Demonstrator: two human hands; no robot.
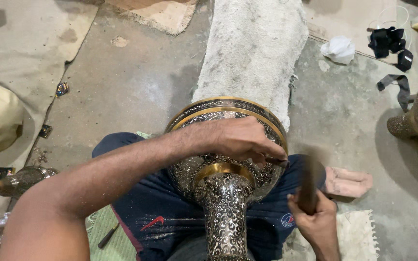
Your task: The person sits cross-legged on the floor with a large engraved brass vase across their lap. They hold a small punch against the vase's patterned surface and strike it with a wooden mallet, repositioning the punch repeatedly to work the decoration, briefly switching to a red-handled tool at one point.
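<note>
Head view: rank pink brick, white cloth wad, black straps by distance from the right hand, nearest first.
From the right hand:
1. Pink brick, just right of it on the floor.
2. Black straps, farther up right.
3. White cloth wad, top, beside the rug; close to the straps' range.

The vase [226, 193] is dark metal covered with a dense silvery scrollwork pattern, ringed with plain golden bands at its rim and at its neck. The trousers [170, 212] under it are navy blue with a small red mark. The long rug [252, 48] is off-white and shaggy, the floor [131, 87] is grey, the straps [388, 43] are black, and the crumpled cloth [338, 49] is white.
</note>
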